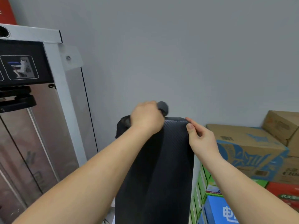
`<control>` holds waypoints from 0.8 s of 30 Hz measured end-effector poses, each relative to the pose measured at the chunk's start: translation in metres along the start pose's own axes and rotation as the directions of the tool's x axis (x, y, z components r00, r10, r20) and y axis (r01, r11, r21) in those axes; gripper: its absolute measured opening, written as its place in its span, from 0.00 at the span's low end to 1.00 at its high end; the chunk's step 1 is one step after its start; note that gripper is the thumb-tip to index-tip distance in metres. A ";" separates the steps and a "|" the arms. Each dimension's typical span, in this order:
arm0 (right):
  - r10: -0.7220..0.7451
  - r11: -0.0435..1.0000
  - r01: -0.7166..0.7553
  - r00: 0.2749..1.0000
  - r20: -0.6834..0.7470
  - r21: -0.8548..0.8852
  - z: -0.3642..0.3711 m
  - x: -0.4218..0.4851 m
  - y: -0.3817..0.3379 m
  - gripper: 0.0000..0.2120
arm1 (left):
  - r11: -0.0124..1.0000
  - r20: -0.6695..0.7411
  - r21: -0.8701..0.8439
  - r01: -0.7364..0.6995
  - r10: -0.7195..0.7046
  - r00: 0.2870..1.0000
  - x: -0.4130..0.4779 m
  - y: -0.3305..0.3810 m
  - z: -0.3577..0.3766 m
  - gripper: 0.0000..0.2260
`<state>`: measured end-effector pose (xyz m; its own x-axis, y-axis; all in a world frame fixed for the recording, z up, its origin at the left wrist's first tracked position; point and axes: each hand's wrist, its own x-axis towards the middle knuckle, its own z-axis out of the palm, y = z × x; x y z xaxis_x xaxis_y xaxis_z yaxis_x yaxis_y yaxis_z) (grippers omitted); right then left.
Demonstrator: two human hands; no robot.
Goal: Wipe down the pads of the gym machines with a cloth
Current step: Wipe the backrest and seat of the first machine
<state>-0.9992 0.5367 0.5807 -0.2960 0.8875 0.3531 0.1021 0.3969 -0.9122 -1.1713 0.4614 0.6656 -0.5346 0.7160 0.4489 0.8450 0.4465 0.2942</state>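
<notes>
**Q:** Head view, first entry: surface and room?

**A:** One plain grey painted wall (178,46), filling the upper and middle frame. In front of it, lower centre, is one long black textured vinyl pad (169,167). It stands upright, has a rounded top edge, and shows a weave pattern on its face.

**Q:** Hands and cloth?

**A:** The left hand (145,118) is at the pad's top, left of centre, with its fingers curled tight round a dark grey bunched cloth (163,108). The cloth juts from the fist just above the pad's top edge and is blurred. The right hand (200,138) is at the pad's upper right edge. Its thumb lies on the front face and its fingers go round the edge, pinching the pad. Both forearms are bare and enter from the bottom of the frame.

**Q:** Surroundings?

**A:**
- **Left of frame:** one white metal-framed weight-stack machine (64,94) with a clear shield panel. It carries a black placard with an exercise diagram (21,67), and black weight plates (17,101) sit beneath the placard.
- **Upper left corner:** one red panel (6,10), cut off by the frame.
- **Right of frame:** brown cardboard boxes with blue print (250,147), stacked against the wall.
- **Lower right:** small green, red and blue cartons (216,209), just beside the pad.

**Q:** Obstructions?

**A:** The left hand and forearm cover part of the pad's top and its left side. The right forearm crosses the cartons.
</notes>
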 end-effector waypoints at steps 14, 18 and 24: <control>0.103 0.995 -0.103 0.995 -0.006 0.007 -0.007 0.000 -0.012 0.06 | 0.980 -0.199 -0.172 -0.099 0.064 0.978 -0.010 -0.084 0.000 0.20; 0.139 0.989 -0.137 0.990 -0.028 0.053 -0.003 -0.003 -0.014 0.10 | 0.988 -0.332 -0.155 0.017 -0.068 0.941 -0.022 -0.045 0.017 0.16; 0.239 0.968 -0.244 0.968 0.075 0.052 -0.011 -0.005 -0.029 0.14 | 0.918 -0.373 -0.080 -0.389 0.334 0.866 -0.040 0.002 0.040 0.18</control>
<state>-0.9903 0.5233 0.6078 -0.3329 0.9368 0.1078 0.1212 0.1559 -0.9803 -1.1478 0.4545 0.6144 -0.1845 0.5690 0.8014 0.9826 0.0884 0.1634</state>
